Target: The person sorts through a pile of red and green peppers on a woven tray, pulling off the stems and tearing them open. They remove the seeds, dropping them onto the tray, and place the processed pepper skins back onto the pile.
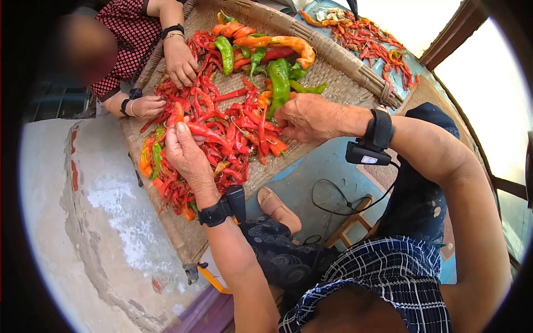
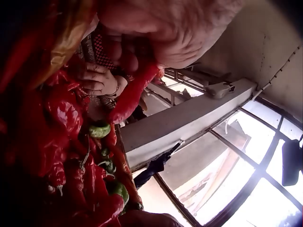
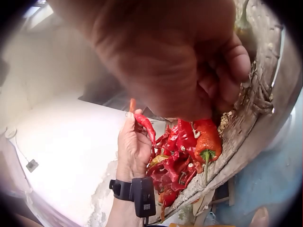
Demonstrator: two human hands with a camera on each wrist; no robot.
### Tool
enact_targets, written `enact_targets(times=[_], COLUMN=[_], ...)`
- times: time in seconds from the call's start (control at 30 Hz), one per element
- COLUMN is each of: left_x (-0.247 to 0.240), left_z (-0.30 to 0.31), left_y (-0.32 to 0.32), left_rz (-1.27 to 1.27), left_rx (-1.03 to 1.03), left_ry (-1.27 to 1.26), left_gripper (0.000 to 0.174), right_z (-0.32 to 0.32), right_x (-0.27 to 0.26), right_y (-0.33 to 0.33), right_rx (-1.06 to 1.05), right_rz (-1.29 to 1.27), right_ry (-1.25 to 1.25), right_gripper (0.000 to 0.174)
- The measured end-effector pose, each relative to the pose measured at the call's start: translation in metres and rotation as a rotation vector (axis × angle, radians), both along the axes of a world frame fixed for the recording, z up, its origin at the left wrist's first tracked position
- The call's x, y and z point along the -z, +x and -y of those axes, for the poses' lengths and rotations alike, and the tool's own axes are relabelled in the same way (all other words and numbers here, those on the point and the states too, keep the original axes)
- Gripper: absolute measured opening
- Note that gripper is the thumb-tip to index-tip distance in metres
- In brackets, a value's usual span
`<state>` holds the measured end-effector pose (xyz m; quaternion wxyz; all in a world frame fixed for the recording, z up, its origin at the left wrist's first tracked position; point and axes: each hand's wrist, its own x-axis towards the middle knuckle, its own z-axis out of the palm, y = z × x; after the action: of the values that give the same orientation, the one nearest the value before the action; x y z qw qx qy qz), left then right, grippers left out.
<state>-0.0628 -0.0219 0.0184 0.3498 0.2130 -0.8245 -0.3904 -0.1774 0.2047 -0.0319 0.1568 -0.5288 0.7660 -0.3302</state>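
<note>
My left hand (image 1: 191, 161) pinches a red chili pepper (image 1: 176, 114) above the near-left side of the heap. The left wrist view shows this pepper (image 2: 135, 97) sticking out past the fingers, and a second red pepper (image 3: 146, 126) lies against the same hand in the right wrist view. My right hand (image 1: 319, 117) is at the right side of the red chili heap (image 1: 222, 127), its fingers curled, close by a large green pepper (image 1: 278, 83). Its fingertips are partly hidden; I cannot tell whether they hold anything. An orange-red pepper (image 3: 207, 142) with a green stem lies just below it.
The heap lies on a woven tray (image 1: 350, 53) with a raised rim. Across from me, another person's two hands (image 1: 180, 64) work in the peppers. More red peppers (image 1: 372, 47) lie beyond the rim. A wooden stool (image 1: 350, 222) and a cable are below right.
</note>
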Motion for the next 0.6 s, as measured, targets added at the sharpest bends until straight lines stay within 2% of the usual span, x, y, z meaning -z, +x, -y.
enact_targets(times=[0.07,0.13,0.17,0.23,0.27,0.33,0.37,0.5,0.6], left_x=[0.001,0.005,0.007,0.008,0.008,0.014,0.016,0.008,-0.002], left_z=[-0.016,-0.027,-0.035,-0.05,-0.057,-0.065,-0.066,-0.059,-0.023], left_y=[0.0,0.0,0.001,0.0,-0.001,-0.004,-0.004,-0.002,0.001], left_rz=[0.041,0.079,0.081,0.065,0.049,0.032,0.019,0.057,0.042], left_rx=[0.109,0.204,0.239,0.284,0.307,0.35,0.392,0.399,0.159], left_ry=[0.053,0.024,0.014,0.086,0.124,0.138,0.152,0.129,0.117], left_gripper=[0.029,0.023,0.02,0.018,0.017,0.018,0.019,0.027,0.031], right_z=[0.001,0.001,0.001,0.002,0.005,0.012,0.011,0.016,0.015], right_x=[-0.004,-0.01,-0.014,-0.022,-0.021,-0.023,-0.025,-0.016,-0.014], right_y=[-0.002,0.0,0.001,0.001,0.002,0.006,0.006,-0.001,-0.009], right_rx=[-0.03,0.151,0.149,0.117,0.117,0.027,0.048,0.083,0.179], right_rz=[0.044,-0.061,-0.061,0.046,0.044,0.229,0.263,0.26,0.29], right_ry=[-0.04,-0.109,-0.109,-0.24,-0.24,-0.304,-0.197,-0.332,-0.359], right_gripper=[0.018,0.026,0.026,0.036,0.036,0.034,0.032,0.027,0.026])
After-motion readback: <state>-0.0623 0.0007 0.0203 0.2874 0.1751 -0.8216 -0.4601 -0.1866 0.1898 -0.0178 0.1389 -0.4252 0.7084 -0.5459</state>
